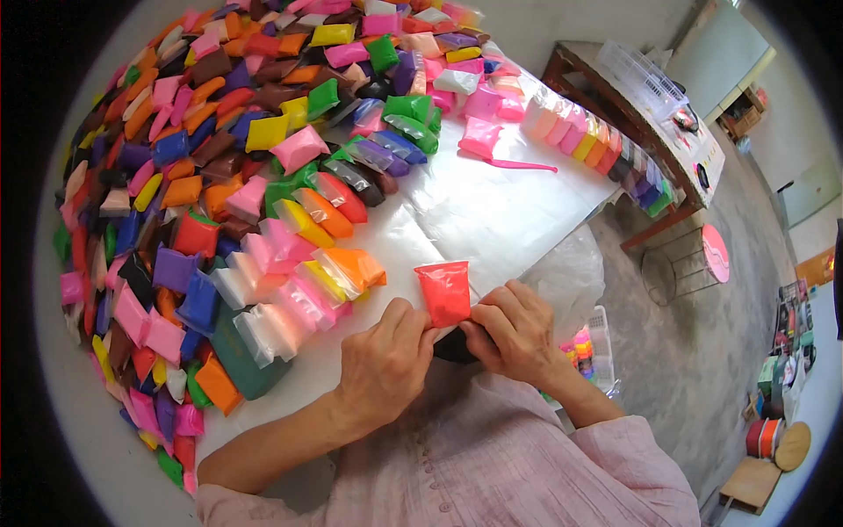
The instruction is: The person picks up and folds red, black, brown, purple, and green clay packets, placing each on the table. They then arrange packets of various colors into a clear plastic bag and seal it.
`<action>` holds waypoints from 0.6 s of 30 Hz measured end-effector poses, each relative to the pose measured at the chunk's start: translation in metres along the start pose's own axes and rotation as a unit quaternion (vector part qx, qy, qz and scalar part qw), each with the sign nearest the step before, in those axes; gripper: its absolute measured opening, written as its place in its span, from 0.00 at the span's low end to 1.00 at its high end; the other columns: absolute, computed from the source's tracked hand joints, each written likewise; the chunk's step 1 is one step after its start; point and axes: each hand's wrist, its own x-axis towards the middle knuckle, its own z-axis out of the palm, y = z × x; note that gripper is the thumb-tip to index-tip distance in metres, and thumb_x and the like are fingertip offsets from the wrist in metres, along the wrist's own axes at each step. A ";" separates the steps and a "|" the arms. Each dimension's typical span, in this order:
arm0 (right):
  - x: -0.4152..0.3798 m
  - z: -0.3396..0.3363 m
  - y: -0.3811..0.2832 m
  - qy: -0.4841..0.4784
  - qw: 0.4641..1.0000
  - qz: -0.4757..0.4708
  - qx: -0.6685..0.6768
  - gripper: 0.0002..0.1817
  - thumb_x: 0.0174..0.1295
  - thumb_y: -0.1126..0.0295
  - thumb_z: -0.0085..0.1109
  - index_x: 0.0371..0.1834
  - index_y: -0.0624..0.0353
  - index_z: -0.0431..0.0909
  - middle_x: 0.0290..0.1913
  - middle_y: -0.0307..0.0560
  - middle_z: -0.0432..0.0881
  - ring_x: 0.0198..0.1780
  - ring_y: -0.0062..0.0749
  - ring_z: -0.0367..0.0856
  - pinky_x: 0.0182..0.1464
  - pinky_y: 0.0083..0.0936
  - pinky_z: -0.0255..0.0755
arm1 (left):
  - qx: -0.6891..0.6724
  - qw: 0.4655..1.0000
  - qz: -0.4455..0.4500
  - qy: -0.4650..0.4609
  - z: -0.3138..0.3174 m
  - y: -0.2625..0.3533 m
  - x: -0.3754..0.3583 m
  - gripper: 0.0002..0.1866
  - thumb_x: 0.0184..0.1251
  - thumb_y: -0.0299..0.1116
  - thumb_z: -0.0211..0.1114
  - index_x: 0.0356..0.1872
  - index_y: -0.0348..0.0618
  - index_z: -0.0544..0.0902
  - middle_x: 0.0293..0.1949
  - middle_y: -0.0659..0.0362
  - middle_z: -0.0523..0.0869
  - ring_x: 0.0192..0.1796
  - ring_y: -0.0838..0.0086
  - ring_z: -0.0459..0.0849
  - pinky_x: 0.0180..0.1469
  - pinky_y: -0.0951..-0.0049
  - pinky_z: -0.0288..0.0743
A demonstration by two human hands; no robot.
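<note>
A small red packet [446, 292] in clear film is held upright at the front edge of the white table. My left hand [386, 358] is closed, its thumb and fingers pinching the packet's lower left corner. At the lower right corner, my right hand [509, 332] pinches it the same way. Left of my hands stand rows of packets, with an orange packet [353, 268] and a pale peach packet [268, 334] closest. Something dark shows below the red packet, but I cannot make out what it is.
A large heap of coloured packets [206, 167] covers the table's left side. A pink stick [522, 165] lies near a row of packets [584, 139]. To my right are a plastic bag [566, 277], a white basket [601, 347], a pink-topped stool [715, 254] and a wooden table [562, 70].
</note>
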 end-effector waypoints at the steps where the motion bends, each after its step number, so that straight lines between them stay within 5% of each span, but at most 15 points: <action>1: -0.001 0.000 0.001 -0.001 1.000 0.000 0.000 0.09 0.45 0.76 0.67 0.26 0.58 0.74 0.26 0.42 0.69 0.26 0.34 0.69 0.29 0.29 0.65 | -0.002 1.000 0.005 -0.001 0.000 -0.001 0.000 0.07 0.59 0.21 0.65 0.36 0.38 0.76 0.31 0.53 0.75 0.29 0.58 0.79 0.28 0.62 0.72; 8: -0.003 0.002 0.008 0.006 0.999 -0.035 -0.002 0.11 0.39 0.76 0.66 0.25 0.57 0.73 0.25 0.41 0.68 0.25 0.32 0.69 0.27 0.27 0.65 | 0.034 0.997 0.063 -0.007 0.000 0.000 0.001 0.06 0.57 0.20 0.66 0.32 0.38 0.76 0.28 0.53 0.74 0.25 0.58 0.78 0.24 0.63 0.70; 18: 0.002 0.008 0.003 -0.002 1.000 -0.029 -0.005 0.11 0.36 0.74 0.64 0.22 0.57 0.70 0.23 0.41 0.67 0.24 0.32 0.68 0.25 0.26 0.64 | -0.018 0.999 -0.003 0.033 0.002 -0.003 0.005 0.07 0.54 0.20 0.64 0.26 0.39 0.73 0.25 0.54 0.72 0.23 0.60 0.76 0.23 0.64 0.70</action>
